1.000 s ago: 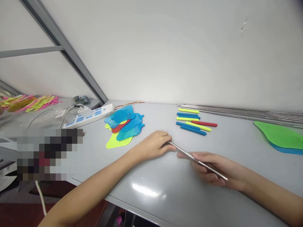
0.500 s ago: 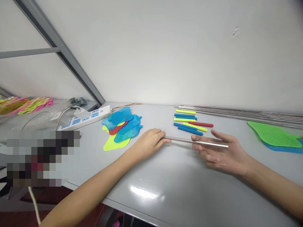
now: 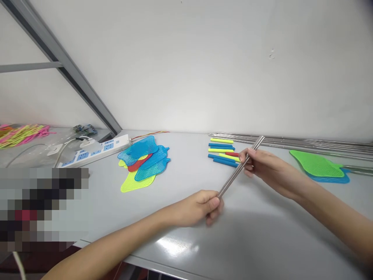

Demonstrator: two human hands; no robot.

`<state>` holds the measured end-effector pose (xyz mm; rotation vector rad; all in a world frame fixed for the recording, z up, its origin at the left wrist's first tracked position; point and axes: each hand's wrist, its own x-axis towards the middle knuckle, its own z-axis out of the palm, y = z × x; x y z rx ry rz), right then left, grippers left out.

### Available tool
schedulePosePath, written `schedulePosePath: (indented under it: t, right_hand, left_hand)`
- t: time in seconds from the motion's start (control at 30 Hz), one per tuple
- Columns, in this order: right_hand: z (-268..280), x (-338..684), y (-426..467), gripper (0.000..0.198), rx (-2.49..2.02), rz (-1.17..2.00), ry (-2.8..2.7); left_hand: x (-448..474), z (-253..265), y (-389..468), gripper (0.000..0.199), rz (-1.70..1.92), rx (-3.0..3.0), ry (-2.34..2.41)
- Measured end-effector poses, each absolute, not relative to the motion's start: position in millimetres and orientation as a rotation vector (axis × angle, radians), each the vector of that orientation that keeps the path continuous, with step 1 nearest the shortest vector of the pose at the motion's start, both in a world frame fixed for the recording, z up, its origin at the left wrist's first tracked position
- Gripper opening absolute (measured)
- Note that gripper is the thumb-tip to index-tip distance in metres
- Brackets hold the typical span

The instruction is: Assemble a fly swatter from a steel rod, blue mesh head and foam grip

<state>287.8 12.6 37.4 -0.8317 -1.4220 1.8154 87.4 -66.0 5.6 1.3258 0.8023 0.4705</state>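
My left hand (image 3: 205, 208) is closed around the lower end of a shiny metal rod (image 3: 231, 180), just above the grey table. The rod slants up and away to the right. I cannot tell whether it is a single rod or two side by side. My right hand (image 3: 264, 165) pinches it nearer the upper end, between thumb and fingers. Behind that hand lie several plastic handle sleeves, among them a blue sleeve (image 3: 225, 161), a yellow sleeve (image 3: 221, 140) and a red sleeve (image 3: 232, 154), the last partly hidden.
Mesh fly swatter heads (image 3: 151, 170) in blue, red and yellow overlap on the left. A green swatter head (image 3: 317, 163) lies over a blue one on the right. Long metal rods (image 3: 291, 142) run along the wall. A white power strip (image 3: 97, 151) stands at back left.
The rod has swung from nearly level to a steep slant. My left hand came nearer and slightly right; my right hand, loosely spread before, now pinches the rod. The view shifted slightly.
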Motion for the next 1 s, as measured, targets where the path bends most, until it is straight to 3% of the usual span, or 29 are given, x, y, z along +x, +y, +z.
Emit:
schedulePosePath:
  t: [0.13, 0.33, 0.53, 1.0]
  right_hand:
    - [45.4, 274.7, 15.3, 0.027, -0.707, 1.791, -1.379]
    - [56.4, 242.6, 23.9, 0.019, -0.492, 2.028, -1.102]
    - [62.7, 204.1, 25.3, 0.042, -0.538, 2.218, -0.838]
    - [27.3, 198.1, 22.7, 0.045, -0.556, 2.399, -0.650]
  left_hand:
    - [93.1, -0.8, -68.8, 0.033, 0.518, 0.999, 0.613]
    - [80.2, -11.1, -56.3, 0.045, 0.528, 0.745, 0.573]
    - [84.7, -12.9, -64.0, 0.051, 0.492, 0.712, 0.599]
    - [99.4, -17.8, -84.0, 0.052, 0.421, 0.554, 0.663]
